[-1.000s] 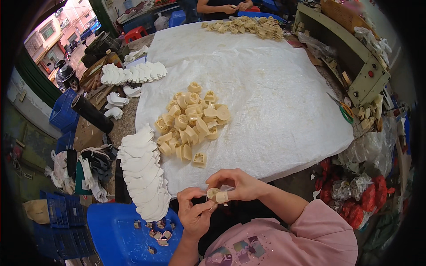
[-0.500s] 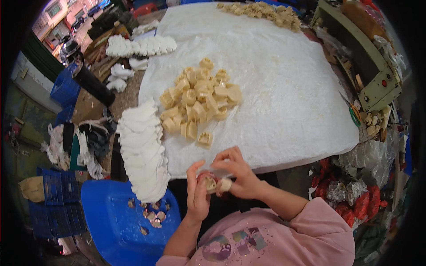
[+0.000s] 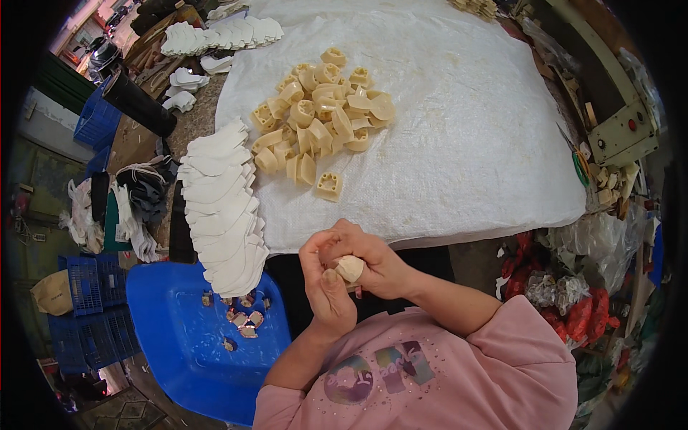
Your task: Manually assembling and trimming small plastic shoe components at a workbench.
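Both hands meet just below the table's near edge. My left hand [image 3: 326, 283] and my right hand [image 3: 373, 261] are closed together around one small cream plastic piece [image 3: 350, 268], which shows between the fingers. A heap of like cream plastic pieces [image 3: 319, 122] lies on the white woven sheet [image 3: 466, 143] that covers the table, beyond the hands. One cream piece [image 3: 329, 186] sits apart at the heap's near side. A long overlapping row of flat white cut-outs [image 3: 222, 208] runs down the sheet's left edge, to the left of my left hand.
A blue plastic tub [image 3: 179, 344] with several small pieces in it stands at my lower left. Blue crates [image 3: 89, 287], a black cylinder [image 3: 140, 104] and more white cut-outs [image 3: 222, 32] lie left and far left. A machine frame [image 3: 620, 132] and bagged clutter [image 3: 573, 294] are right.
The view has tilted down and closer to the table. My hands stayed together on the cream piece and now wrap it more tightly, near my chest.
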Motion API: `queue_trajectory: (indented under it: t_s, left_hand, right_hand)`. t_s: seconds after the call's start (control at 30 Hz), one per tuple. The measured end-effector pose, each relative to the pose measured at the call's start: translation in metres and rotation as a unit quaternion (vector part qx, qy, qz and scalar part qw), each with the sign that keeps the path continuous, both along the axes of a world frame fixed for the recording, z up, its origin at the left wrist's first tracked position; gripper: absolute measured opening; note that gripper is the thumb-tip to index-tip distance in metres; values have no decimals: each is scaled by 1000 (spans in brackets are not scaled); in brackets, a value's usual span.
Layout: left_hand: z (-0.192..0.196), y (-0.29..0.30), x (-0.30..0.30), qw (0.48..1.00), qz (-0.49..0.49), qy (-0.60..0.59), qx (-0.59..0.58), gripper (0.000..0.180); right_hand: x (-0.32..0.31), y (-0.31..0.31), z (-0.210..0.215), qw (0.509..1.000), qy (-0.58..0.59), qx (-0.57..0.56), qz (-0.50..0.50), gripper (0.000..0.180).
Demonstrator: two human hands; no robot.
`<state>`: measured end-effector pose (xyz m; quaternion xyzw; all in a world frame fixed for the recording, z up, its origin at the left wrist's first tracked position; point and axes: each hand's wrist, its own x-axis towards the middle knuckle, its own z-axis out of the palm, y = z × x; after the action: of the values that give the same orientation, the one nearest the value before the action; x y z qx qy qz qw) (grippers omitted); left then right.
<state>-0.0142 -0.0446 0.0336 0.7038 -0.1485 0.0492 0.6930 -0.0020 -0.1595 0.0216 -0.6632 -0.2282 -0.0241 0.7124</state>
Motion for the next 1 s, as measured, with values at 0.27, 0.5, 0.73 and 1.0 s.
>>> queue_trajectory:
  t_s: [0.27, 0.5, 0.73, 1.0]
  left_hand:
    - [4, 2, 8, 984, 11, 77, -158, 41]
    - [-9, 5, 4, 992, -29, 58, -110, 41]
    - [3, 13, 7, 937, -165, 199, -234, 58]
    - [-8, 10, 6, 991, -125, 15, -51, 47]
  right_hand:
    - [-10, 14, -5, 987, 61, 149, -9, 30]
    - [-8, 7, -5, 999, -24, 13, -33, 31]
    - [-2, -10, 10, 960, 242, 125, 65, 39]
    - [-3, 2, 6, 940, 254, 221, 48, 16]
